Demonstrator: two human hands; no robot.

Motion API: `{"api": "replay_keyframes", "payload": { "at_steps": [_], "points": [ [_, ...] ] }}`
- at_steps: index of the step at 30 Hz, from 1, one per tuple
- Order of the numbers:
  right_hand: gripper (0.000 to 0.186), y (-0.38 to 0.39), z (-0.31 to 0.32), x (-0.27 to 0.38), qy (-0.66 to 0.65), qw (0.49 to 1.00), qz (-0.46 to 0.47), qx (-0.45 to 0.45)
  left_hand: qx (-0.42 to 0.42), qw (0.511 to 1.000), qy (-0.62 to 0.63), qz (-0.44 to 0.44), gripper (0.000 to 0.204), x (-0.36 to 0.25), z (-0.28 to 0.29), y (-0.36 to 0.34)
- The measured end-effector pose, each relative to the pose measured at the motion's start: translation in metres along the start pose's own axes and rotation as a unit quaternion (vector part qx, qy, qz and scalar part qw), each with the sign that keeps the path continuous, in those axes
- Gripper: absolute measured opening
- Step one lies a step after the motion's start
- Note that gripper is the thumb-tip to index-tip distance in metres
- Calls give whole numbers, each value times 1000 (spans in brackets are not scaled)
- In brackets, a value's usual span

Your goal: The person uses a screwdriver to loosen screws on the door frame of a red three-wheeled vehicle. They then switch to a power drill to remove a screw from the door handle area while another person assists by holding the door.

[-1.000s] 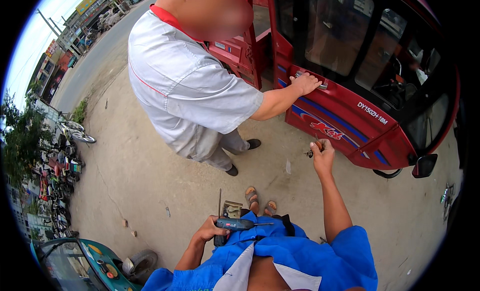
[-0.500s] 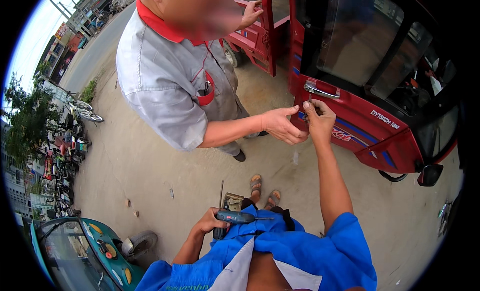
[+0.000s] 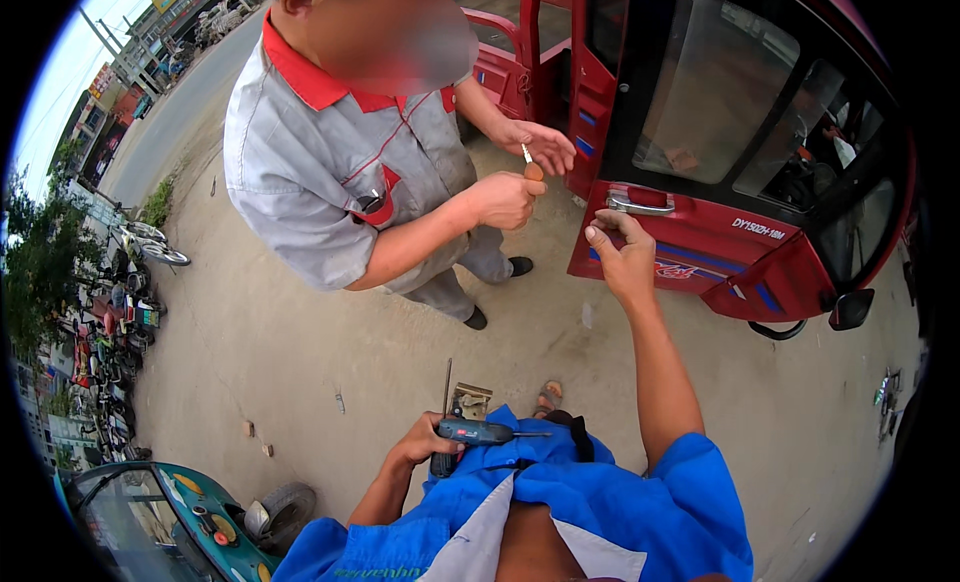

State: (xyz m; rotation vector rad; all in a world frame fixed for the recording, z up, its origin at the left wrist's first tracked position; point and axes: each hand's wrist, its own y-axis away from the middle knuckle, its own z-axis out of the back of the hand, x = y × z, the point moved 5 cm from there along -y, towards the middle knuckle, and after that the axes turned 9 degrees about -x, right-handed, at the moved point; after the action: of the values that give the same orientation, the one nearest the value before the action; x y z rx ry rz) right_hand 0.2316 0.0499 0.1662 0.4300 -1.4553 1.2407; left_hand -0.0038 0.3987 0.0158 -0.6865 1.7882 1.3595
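My left hand [image 3: 419,443] is closed around a dark cordless drill [image 3: 474,433] with a thin bit, held by my waist. A long thin rod [image 3: 447,384] and a brass-coloured metal plate [image 3: 470,399] stick up beside it; I cannot make out whether the same fingers hold them. My right hand [image 3: 628,258] is raised with bent fingers apart and nothing visible in it, just below the chrome door handle [image 3: 640,201] of a red vehicle. Across from it, a co-worker's hand [image 3: 507,201] holds a key [image 3: 528,156] with an orange-brown head.
The co-worker in a grey shirt [image 3: 300,182] stands ahead, left of the red cab door [image 3: 690,247]. A teal vehicle [image 3: 200,517] is at lower left. Small brick pieces [image 3: 249,429] lie on the ground. Parked motorbikes [image 3: 105,322] line the far left.
The small thing in my right fingertips is gone from them. The co-worker's hand has drawn back leftward and now holds a key; their other hand has come down beside it.
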Motion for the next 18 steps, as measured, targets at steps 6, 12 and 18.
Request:
{"api": "replay_keyframes", "payload": {
  "at_steps": [6,12,18],
  "points": [
    [20,134,17,-35,9,982,-185,23,72,997,-40,0,32,6,38,7],
    [18,288,23,-36,34,944,-320,69,110,990,-84,-14,34,5,57,15],
    [17,368,50,-31,37,930,-360,57,154,985,-82,6,38,-11,32,21]
  ]
}}
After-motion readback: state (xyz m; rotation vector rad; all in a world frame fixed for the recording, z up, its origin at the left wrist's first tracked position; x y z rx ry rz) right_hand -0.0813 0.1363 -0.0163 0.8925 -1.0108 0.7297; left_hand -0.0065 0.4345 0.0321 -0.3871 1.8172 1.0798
